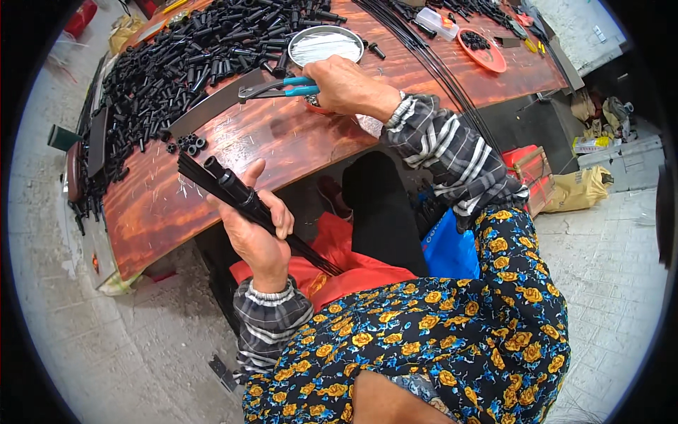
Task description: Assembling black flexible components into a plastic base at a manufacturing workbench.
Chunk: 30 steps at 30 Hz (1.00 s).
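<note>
My left hand (260, 230) grips a bundle of thin black rods (212, 184) with black plastic tubes (229, 181) slid onto their ends, held over the near edge of the reddish wooden table (282, 138). My right hand (347, 86) holds pliers with blue handles (282, 88), jaws pointing left, low over the tabletop. Under the right hand a small reddish dish (314, 106) partly shows.
A large heap of black plastic tubes (183, 63) covers the table's far left. A round metal bowl of thin pins (326, 46) sits behind the right hand. Long black rods (431, 63), a clear box (438, 22) and an orange tray (482, 51) lie at the right.
</note>
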Each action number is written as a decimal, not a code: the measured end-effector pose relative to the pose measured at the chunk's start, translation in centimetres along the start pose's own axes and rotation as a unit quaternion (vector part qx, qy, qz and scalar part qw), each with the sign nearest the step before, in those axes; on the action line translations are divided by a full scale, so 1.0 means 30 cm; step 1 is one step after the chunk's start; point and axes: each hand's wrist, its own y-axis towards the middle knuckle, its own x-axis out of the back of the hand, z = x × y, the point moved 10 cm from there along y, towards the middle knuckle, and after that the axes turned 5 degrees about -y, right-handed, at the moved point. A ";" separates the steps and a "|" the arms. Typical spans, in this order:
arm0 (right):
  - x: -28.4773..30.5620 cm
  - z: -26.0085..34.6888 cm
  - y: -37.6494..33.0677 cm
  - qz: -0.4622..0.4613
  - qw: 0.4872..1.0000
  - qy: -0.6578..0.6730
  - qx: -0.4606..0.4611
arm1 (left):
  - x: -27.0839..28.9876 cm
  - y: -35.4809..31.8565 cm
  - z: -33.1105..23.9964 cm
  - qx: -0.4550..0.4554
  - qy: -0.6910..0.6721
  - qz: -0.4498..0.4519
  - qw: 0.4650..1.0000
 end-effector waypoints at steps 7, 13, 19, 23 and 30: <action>0.012 -0.051 0.024 -0.009 0.998 0.053 -0.025 | 0.007 0.013 0.006 0.010 0.006 -0.006 1.000; 0.000 -0.151 0.013 -0.019 0.986 0.156 -0.061 | 0.000 0.005 0.000 0.006 0.004 -0.009 1.000; -0.016 -0.052 -0.142 0.015 0.793 0.591 -0.148 | -0.011 -0.010 -0.003 0.000 0.020 -0.011 1.000; -0.013 0.087 -0.220 0.004 0.674 0.732 -0.099 | -0.050 -0.033 -0.021 -0.033 0.007 0.031 0.999; -0.038 0.223 -0.314 -0.026 0.597 0.795 -0.108 | -0.082 -0.068 -0.040 -0.069 0.005 0.053 0.996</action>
